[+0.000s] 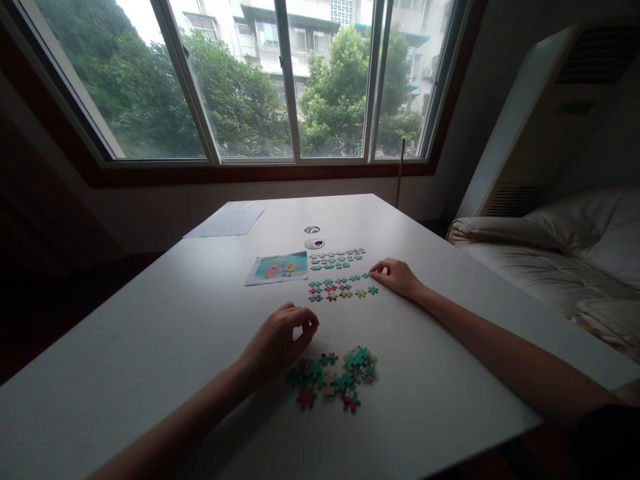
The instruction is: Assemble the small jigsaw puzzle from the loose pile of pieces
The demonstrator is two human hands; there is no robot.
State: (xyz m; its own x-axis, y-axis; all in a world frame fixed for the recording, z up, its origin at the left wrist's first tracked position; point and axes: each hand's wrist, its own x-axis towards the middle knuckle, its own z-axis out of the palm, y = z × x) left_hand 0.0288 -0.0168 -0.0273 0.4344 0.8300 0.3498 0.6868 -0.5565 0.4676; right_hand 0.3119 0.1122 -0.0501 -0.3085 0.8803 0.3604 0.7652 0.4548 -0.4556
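Observation:
My right hand (399, 277) reaches to the right end of a row of jigsaw pieces. Its fingers are pinched together at a small teal jigsaw piece (367, 275) lying on the white table. My left hand (281, 339) hovers in front of the rows, thumb and forefinger curled together in a loop; anything between the tips is too small to make out. Just below it lies a loose pile of jigsaw pieces (344, 381), teal, pink and cream, some overlapping. Several short rows of jigsaw pieces (330, 289) are spread beyond, spaced apart from each other.
Left of the rows lies a picture sheet (281, 267) with a colourful cartoon print. Two small round items (314, 244) sit behind it. Papers (227, 220) rest at the far left corner of the white table (175, 347). A pale sofa (545, 253) stands right; windows are ahead.

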